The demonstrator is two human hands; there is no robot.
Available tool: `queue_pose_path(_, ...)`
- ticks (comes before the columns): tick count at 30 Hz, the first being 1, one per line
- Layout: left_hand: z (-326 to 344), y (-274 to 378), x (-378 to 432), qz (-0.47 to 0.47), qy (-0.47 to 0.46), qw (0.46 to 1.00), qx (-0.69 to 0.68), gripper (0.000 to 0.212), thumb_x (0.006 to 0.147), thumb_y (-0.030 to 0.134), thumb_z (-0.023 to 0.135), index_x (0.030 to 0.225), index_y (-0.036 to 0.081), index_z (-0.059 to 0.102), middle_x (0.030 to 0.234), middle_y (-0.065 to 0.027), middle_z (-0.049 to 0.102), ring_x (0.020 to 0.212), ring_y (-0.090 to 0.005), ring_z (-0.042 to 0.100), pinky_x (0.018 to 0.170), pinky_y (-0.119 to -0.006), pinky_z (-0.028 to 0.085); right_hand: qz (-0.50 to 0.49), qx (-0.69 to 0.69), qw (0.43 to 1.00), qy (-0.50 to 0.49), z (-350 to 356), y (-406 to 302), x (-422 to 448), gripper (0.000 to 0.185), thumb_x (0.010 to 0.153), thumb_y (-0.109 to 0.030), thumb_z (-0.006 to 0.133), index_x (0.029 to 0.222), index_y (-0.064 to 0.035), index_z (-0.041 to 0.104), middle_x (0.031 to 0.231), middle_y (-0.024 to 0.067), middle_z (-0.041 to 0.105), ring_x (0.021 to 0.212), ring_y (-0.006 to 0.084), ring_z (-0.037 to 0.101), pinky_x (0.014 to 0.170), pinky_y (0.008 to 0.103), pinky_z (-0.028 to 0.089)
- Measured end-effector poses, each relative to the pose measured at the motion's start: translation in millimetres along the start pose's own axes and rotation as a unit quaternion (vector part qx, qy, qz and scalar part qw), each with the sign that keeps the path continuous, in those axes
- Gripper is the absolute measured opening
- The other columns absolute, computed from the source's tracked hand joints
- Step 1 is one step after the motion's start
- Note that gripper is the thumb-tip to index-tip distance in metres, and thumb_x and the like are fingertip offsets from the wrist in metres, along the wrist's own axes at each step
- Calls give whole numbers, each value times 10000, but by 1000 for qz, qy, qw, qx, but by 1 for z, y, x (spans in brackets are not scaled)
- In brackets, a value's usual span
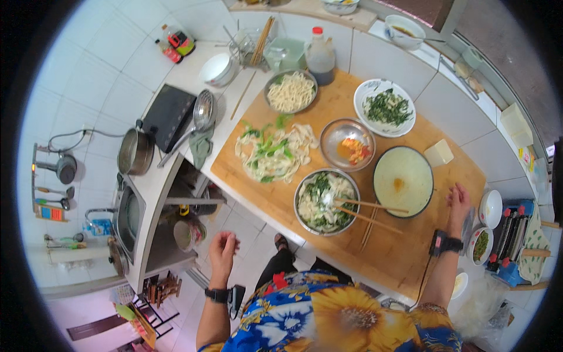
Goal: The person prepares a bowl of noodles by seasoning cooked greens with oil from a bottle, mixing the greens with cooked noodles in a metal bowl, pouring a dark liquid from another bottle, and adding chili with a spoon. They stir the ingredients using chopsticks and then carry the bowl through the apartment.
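My left hand [223,251] hangs over the floor in front of the counter, its fingers curled in and nothing visible in it. Over the right side of the wooden board [391,255], my right hand [458,200] is raised with fingers bent apart, holding nothing. Nearest to it are a dark-rimmed pan of pale yellowish food or liquid [402,176] and a pale block [439,153]. A metal bowl of noodles and greens [326,202], topped with a white heap, sits before me. Wooden chopsticks [369,204] lie across it, reaching over the pan.
Loose noodles with greens [277,152] lie on the board's left. Behind are a metal bowl of red-orange food [347,144], a white bowl of greens [387,108], a noodle bowl [291,92] and a jug [320,57]. A pasta machine [512,235] stands right, a pot [135,150] left.
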State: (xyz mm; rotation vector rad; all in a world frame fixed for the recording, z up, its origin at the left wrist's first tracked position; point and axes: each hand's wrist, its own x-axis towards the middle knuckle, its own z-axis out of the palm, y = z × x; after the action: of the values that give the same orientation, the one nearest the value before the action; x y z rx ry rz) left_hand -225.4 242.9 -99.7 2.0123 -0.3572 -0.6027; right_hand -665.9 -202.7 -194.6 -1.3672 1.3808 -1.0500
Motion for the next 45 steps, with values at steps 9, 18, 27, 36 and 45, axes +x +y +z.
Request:
queue_pose_path(9,35,-23,57,47,-141,986,-69,290,883,99,512,1156,18,458,828,-54,582,641,-87,540,531,-207,423,208,-19,906,-369,48,-77,-196,210,902,-186,524,1032,-34,587,862,49,640,710,111,592,623,240,464)
queue_pose_path(18,38,-17,85,92,-241,964,-63,294,900,119,490,1174,21,448,839,-50,589,630,-86,543,519,-204,429,129,172,961,-174,168,-97,-199,431,896,-225,542,1249,-34,385,824,63,596,679,118,585,466,197,407)
queue_pose_path(27,26,-35,91,75,-298,948,-84,274,902,142,493,1144,14,472,830,-35,586,641,-76,540,529,-196,428,134,158,965,-159,173,-100,-158,344,948,-341,408,988,-25,538,732,83,584,531,117,553,428,204,403)
queue_pose_path(36,-1,-63,94,22,-280,957,-76,232,896,120,483,1092,-2,500,797,-42,591,636,-84,540,539,-211,427,-52,0,990,-133,191,-229,-211,363,953,-320,408,907,5,561,727,92,591,542,131,584,478,222,487)
queue_pose_path(45,-27,-75,104,84,-248,964,-54,212,899,138,486,1067,11,513,803,-46,596,656,-89,553,543,-224,441,-59,82,963,-251,314,-182,-199,292,956,-236,410,1006,13,555,793,96,593,570,139,602,519,222,505)
